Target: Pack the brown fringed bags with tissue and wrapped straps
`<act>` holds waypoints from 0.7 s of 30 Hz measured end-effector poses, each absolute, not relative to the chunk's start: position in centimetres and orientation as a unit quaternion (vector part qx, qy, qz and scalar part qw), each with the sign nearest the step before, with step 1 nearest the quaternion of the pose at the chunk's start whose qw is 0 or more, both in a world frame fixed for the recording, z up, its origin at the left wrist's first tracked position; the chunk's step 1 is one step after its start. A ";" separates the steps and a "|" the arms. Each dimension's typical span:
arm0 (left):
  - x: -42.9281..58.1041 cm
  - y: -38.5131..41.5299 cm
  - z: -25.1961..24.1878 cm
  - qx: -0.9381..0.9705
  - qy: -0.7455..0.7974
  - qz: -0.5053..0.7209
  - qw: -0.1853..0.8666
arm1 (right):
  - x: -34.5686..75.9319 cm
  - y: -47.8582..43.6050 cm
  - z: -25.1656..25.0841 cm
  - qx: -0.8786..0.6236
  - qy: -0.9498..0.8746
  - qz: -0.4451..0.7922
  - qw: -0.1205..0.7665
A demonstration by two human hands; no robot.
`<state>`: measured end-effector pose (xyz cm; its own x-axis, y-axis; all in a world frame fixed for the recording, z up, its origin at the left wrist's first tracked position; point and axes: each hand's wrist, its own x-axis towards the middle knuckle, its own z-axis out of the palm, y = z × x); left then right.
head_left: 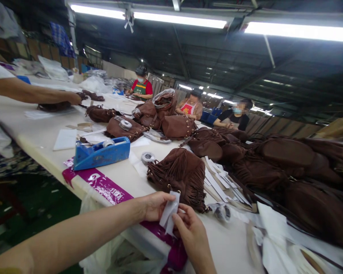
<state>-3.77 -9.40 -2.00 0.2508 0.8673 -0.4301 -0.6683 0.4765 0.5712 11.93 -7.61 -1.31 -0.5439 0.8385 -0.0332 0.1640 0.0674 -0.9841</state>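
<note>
A narrow white strip (170, 212) is pinched between my two hands at the table's front edge. My left hand (157, 205) grips its upper left side with thumb and fingers. On the right side, my right hand (191, 225) closes its thumb and fingers round the strip and a bit of brown material. Directly beyond them lies a brown fringed bag (177, 171), its metal eyelets facing my hands. A small wrapped roll (148, 157) lies left of the bag.
A blue tape dispenser (101, 152) stands on the left over a purple printed strip (105, 186). Brown bags (286, 152) pile up on the right beside white paper strips (217, 179). Another person's arm (31, 93) reaches in from the left. Several people work across the table.
</note>
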 end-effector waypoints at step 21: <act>-3.0 -10.7 -1.2 0.190 0.447 0.514 0.707 | 12.4 -5.6 0.1 -0.346 -0.846 0.311 0.262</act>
<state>-2.96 -10.72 -1.22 0.0721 0.8967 -0.4368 -0.5565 0.3995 0.7284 12.41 -5.64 0.10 -0.6231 0.7482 0.2279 0.4223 0.5671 -0.7071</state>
